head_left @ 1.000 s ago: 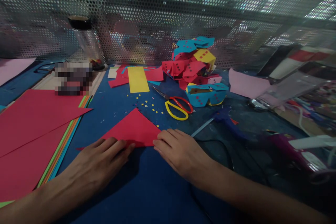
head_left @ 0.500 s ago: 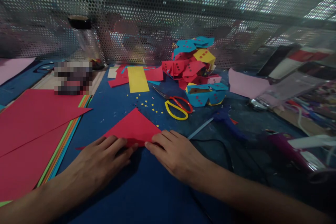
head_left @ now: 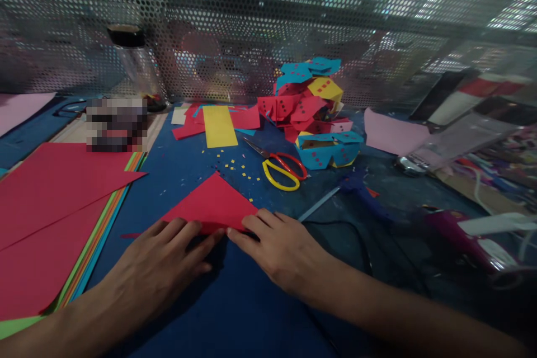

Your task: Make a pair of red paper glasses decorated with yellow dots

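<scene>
A red paper folded into a triangle point(head_left: 212, 202) lies on the blue table top point(head_left: 235, 302), its point away from me. My left hand point(head_left: 161, 263) lies flat with stretched fingers on the triangle's near edge. My right hand point(head_left: 279, 249) rests beside it, fingers out and pressing the same near edge at the right. The fingertips of both hands almost meet at the middle of that edge. Neither hand holds anything.
A stack of coloured paper sheets point(head_left: 50, 218) with red on top lies at the left. Red-and-yellow scissors point(head_left: 279, 168), a yellow strip point(head_left: 219, 126), a heap of folded paper pieces point(head_left: 312, 106), a blue glue gun point(head_left: 361, 193) and a purple tool point(head_left: 465, 235) lie beyond. A perforated metal wall point(head_left: 268, 28) backs the table.
My right hand has slid left along the triangle's near edge, toward my left hand. The left hand has barely moved.
</scene>
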Tool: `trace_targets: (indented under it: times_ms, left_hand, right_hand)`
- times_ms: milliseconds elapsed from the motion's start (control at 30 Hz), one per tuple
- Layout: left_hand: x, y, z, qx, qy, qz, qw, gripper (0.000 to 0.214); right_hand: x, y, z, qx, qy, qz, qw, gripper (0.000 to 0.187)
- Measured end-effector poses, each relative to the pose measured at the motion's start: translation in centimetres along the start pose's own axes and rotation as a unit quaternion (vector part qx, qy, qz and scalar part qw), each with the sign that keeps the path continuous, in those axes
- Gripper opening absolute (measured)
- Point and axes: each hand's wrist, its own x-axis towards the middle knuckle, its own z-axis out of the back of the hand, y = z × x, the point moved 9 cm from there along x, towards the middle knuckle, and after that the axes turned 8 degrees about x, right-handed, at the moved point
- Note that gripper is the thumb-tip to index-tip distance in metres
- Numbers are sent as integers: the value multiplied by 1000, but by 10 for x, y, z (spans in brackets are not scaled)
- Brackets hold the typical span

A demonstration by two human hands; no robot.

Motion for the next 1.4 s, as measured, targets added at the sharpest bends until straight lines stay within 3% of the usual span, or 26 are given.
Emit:
trace_targets:
  times_ms: [333, 600, 767, 967, 1167, 1333, 1400]
  left_hand:
    - [-22, 0, 9, -10, -30, 53, 998, 42]
    - [-41, 8, 2, -23, -29, 107, 994, 42]
    - [-48, 8, -5, -29, -12, 103, 994, 44]
    - [-64, 21, -10, 7, -1, 149, 989, 43]
    - [-67, 25, 0, -19, -42, 139, 989, 34]
    - [-62, 33, -5, -7, -9, 114, 993, 44]
    - [-58, 35, -1, -10, -22, 86, 996, 44]
  right_hand:
    - [-3, -2, -1, 0, 3, -17, 1000, 38]
    - [-5, -4, 2, 3, 4, -32, 999, 40]
    - [-8, -6, 2, -6, -2, -41, 999, 44]
    - [-10, -9, 6, -19, -11, -52, 998, 47]
    - [-10, -10, 8, -16, -12, -51, 999, 37]
    - [-11, -13, 9, -29, -41, -49, 998, 16]
    - [-10, -14, 10, -31, -51, -41, 997, 14]
